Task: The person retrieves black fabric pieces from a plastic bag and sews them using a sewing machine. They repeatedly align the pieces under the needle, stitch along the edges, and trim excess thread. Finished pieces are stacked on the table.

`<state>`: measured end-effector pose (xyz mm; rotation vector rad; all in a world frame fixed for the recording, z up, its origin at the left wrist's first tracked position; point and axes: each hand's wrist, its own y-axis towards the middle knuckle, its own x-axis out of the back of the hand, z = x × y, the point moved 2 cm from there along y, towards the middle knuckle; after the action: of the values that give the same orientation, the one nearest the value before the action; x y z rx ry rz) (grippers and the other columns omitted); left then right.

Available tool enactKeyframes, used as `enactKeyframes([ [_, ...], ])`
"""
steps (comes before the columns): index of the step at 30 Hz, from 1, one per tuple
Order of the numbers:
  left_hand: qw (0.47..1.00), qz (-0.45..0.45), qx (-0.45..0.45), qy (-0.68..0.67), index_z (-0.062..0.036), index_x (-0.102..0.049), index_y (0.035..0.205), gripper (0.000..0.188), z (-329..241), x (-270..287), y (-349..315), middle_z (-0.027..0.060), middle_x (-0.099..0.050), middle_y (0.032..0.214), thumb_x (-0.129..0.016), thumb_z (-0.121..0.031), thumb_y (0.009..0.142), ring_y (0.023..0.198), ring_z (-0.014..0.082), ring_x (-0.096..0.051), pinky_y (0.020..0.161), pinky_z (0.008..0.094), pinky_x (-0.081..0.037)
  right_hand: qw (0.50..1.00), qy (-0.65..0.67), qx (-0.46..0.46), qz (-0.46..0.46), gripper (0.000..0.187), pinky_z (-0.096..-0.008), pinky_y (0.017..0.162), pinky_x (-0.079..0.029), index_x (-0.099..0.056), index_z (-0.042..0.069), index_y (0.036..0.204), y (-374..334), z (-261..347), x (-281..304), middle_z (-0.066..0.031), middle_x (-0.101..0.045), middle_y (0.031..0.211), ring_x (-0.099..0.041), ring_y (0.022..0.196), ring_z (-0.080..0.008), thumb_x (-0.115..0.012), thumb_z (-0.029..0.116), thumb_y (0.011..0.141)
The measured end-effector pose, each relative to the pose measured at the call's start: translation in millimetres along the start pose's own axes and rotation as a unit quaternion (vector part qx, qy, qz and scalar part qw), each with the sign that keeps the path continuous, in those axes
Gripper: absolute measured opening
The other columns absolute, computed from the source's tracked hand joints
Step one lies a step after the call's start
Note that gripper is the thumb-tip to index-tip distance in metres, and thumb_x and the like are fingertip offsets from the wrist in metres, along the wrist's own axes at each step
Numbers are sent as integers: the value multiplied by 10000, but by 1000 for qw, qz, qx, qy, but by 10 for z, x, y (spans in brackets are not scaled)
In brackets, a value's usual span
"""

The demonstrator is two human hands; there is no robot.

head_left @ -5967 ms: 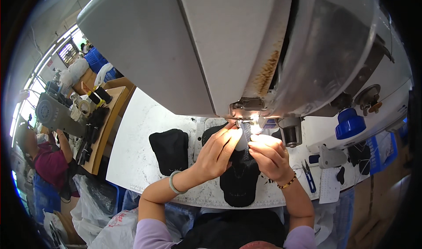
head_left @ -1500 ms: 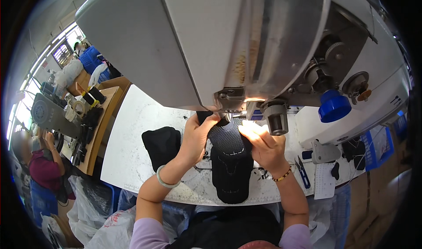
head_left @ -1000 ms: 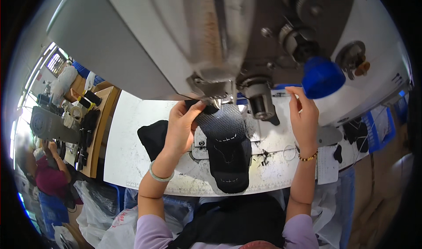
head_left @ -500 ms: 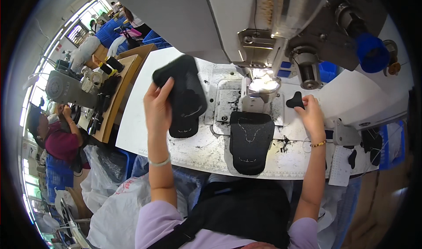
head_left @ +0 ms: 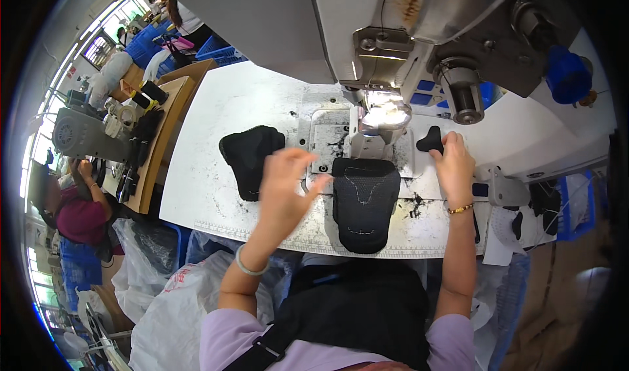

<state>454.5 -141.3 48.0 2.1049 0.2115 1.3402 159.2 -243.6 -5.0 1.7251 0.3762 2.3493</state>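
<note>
My right hand (head_left: pixel 455 166) pinches a small black three-lobed fabric piece (head_left: pixel 430 139) by its edge, to the right of the sewing machine's lit needle area (head_left: pixel 385 113). My left hand (head_left: pixel 287 186) is empty, its fingers apart, above the white table between two black parts. Just right of its fingertips lies a black padded fabric piece (head_left: pixel 367 204) with a white stitched outline and a short stitched line near its front end. Partly hidden behind my left hand, more black padded fabric pieces (head_left: pixel 249 158) lie in a pile.
The sewing machine head (head_left: pixel 262 23) overhangs the white worktable (head_left: pixel 196 174), which is strewn with black lint. Plastic bags (head_left: pixel 177 318) stand below its left front edge. Dark pieces (head_left: pixel 542 204) lie at the right. Another person (head_left: pixel 82 214) sits at a machine on the left.
My left hand has put the black padded piece down on the left pile and moved right, its fingers now spread. The right hand keeps the small piece, shifted slightly.
</note>
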Motion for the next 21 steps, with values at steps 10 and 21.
enactKeyframes([
  [10, 982, 126, 92, -102, 42, -544, 1153, 611, -136, -383, 77, 149, -502, 999, -777, -307, 709, 943, 296, -490, 842, 368, -421, 956, 282, -68, 47, 210, -310, 633, -469, -601, 5, 852, 72, -49, 223, -92, -649, 772, -623, 712, -192, -686, 184, 782],
  [21, 998, -35, -50, 16, -30, -540, 1004, 302, -360, -390, -68, 116, -536, 1078, -712, -143, 783, 999, 258, -513, 841, 347, -427, 881, 472, 2, 25, 143, -210, 555, -416, -642, 8, 974, -353, 251, 809, -21, -566, 776, -521, 638, -68, -638, 74, 847],
])
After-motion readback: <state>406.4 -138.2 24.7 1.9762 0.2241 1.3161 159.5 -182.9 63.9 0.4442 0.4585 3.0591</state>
